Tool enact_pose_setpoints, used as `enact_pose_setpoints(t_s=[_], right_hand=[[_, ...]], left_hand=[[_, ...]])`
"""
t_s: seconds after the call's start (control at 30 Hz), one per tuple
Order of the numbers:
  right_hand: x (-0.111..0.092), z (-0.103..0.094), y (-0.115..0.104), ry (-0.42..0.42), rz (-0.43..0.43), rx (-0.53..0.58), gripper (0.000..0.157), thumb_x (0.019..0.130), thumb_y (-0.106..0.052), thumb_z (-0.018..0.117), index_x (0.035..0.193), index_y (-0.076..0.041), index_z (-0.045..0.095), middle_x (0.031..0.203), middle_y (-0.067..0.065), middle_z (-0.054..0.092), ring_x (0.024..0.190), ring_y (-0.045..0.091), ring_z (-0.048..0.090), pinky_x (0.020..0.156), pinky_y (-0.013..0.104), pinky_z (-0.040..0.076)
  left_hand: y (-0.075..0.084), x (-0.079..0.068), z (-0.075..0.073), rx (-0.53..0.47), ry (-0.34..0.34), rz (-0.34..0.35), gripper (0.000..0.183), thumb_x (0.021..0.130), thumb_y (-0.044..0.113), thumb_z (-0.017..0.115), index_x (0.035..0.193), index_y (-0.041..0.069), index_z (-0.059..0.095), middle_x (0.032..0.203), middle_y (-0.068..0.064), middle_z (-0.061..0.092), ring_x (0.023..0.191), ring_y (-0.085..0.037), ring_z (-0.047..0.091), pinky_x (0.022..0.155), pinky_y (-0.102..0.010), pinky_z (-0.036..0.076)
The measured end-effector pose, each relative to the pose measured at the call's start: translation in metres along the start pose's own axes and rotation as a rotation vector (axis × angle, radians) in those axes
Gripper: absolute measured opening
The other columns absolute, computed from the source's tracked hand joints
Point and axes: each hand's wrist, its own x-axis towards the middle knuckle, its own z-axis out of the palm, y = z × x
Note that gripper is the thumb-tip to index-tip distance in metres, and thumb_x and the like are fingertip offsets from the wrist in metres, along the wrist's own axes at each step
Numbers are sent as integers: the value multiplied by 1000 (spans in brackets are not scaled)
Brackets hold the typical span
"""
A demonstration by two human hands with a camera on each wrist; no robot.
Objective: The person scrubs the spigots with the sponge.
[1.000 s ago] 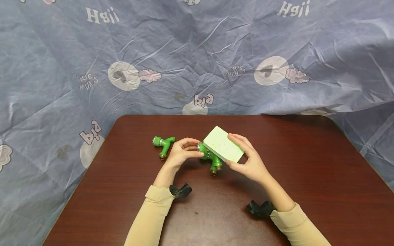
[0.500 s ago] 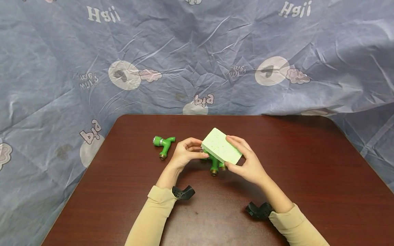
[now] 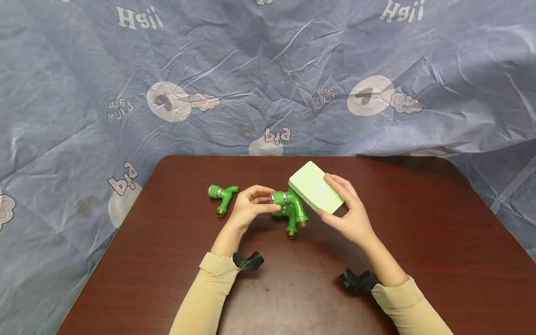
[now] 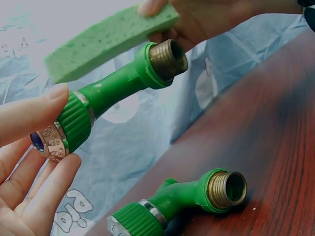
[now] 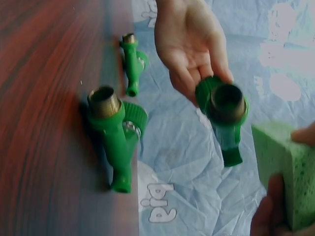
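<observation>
My left hand pinches the ribbed knob of a green tap between thumb and fingers. That tap hangs above the table, its threaded brass end pointing down to the right. In my right hand is a pale green sponge, gripped by its edges and tilted. The sponge is close beside the tap's far side; in the left wrist view the sponge overlaps the space just behind the tap's body. A second green tap lies on the table beneath the held one, partly covered by it in the head view.
A third green tap lies on the table left of my left hand. The dark red-brown table ends at a rounded back edge, behind which hangs a wrinkled blue-grey printed cloth. A black strap piece sits at my left wrist.
The sponge first shifted slightly left and down over the held tap, then went up and right, uncovering the tap's body. My left hand keeps its grip on the knob.
</observation>
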Motion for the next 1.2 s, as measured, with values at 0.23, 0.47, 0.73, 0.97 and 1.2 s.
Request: enact_pose_setpoints(t_s=[0.23,0.47,0.73,0.97,1.2], right_hand=[[-1,2,-2,-152,-58,-1,68,68,13,72,131,9,47,135,23,41,111,20,43,78,18,40],[0,-4,3,47,49,-18,68,69,15,69,133,7,46,137,23,40,107,15,44,73,12,42],[-1,1,-2,-94,-78,35,68,67,16,70,130,11,46,134,25,40,111,16,43,77,17,41],[-1,3,1,-50,-11,6,68,68,15,70,132,9,46,136,24,40,109,15,43,76,15,41],[0,2,4,23,2,42,69,68,18,68,132,10,45,137,26,38,108,15,44,72,13,44]], left_hand=[[4,1,-1,-35,64,18,39,66,-14,75,99,6,67,93,0,66,87,-16,64,69,-27,55],[10,1,-7,-70,115,50,40,66,-17,73,95,10,68,93,1,67,86,-16,65,74,-28,54],[10,3,-6,-80,117,60,40,65,-17,73,99,3,66,93,0,67,86,-17,65,74,-28,54],[10,3,-6,-74,94,64,40,66,-16,73,101,2,66,95,0,67,87,-17,65,73,-27,54],[9,-1,-5,-31,47,69,42,68,-14,74,106,1,66,98,2,67,94,-17,62,73,-26,53]])
